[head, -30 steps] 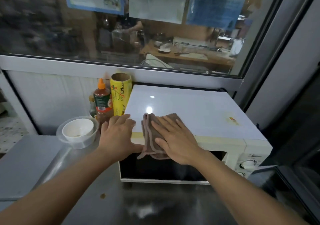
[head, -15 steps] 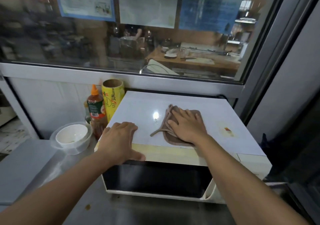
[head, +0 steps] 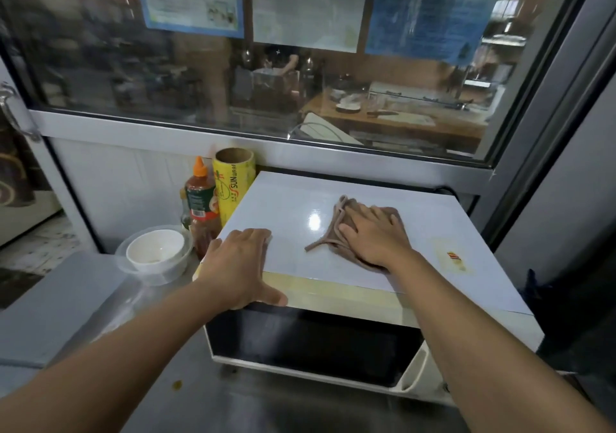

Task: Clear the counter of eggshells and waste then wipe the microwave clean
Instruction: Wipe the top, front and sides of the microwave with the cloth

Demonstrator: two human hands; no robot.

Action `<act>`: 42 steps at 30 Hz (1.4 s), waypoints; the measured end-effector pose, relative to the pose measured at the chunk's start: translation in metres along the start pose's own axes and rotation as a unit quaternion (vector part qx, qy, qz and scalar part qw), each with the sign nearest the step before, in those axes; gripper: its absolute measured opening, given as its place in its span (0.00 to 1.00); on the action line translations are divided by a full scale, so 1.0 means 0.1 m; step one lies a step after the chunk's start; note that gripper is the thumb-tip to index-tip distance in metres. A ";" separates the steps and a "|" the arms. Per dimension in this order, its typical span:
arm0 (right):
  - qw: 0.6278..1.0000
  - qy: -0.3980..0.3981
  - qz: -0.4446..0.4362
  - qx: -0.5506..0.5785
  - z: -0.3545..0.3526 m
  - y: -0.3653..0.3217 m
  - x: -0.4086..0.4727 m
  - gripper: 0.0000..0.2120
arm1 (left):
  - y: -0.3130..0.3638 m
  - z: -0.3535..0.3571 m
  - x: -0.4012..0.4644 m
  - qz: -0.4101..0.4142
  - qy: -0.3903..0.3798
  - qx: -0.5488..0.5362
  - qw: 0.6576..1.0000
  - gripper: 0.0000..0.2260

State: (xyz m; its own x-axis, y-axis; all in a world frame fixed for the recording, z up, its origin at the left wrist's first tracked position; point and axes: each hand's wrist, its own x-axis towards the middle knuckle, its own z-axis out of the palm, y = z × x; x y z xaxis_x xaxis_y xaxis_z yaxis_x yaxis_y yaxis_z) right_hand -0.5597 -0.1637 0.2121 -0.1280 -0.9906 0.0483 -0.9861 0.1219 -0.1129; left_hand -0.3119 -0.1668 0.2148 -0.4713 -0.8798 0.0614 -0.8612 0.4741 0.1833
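Wiping looks to be the step in hand, judging from the single head view. No eggshells show on the counter (head: 66, 302), so the clearing part seems done or nearly so; one small brownish spot (head: 177, 384) lies on the steel in front of the microwave (head: 333, 299) and may want a pass. The bowl (head: 155, 249), set in a clear tub, stands at the microwave's left, with a sauce bottle (head: 200, 199) and a roll of wrap (head: 233, 189) behind it by the wall; whether these count as waste I cannot tell.

The microwave top carries a bright glare patch and, toward its right front, a yellowish sticker or stain (head: 453, 258) which the cloth does not reach. The door and the front strip show no sign either way of having been wiped. My guess is that much of the top, the stained corner and the front are left.

The cloth (head: 340, 229) lies bunched on the middle of the top, right of the glare. The right hand (head: 376, 236) lies flat on it, fingers spread wide, pressing rather than gripping; a hem trails out at the left from under the palm. The left hand (head: 238, 266) is apart from the cloth, splayed flat over the top's front left corner with its thumb hooked over the front edge, holding nothing, apparently bracing the oven.
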 end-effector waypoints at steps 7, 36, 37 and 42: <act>0.991 -0.011 -0.132 0.008 0.10 -0.32 -0.57 0.28 | 0.08 -0.02 -0.07 -0.005 -0.029 -0.018 0.999 0.41; 0.953 0.100 0.235 0.162 -0.33 0.93 -1.58 0.07 | 2.03 0.25 0.06 -0.121 -0.008 -0.085 0.989 0.14; 0.950 0.111 0.233 0.176 -0.33 0.93 -1.58 0.06 | 2.04 0.24 0.05 -0.122 -0.009 -0.098 0.988 0.11; 0.895 0.138 0.239 0.351 -0.39 0.99 -1.66 0.11 | 1.95 0.08 -0.02 -0.127 -0.008 -0.333 0.934 0.11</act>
State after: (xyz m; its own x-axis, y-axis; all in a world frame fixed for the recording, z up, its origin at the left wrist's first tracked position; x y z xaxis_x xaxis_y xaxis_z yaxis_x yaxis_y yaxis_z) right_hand -0.6404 0.0149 0.2321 -0.6350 -0.7701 0.0602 -0.5142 0.3633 -0.7769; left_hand -0.4801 -0.0721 0.2430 -0.2746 -0.9581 -0.0816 -0.6394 0.1186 0.7597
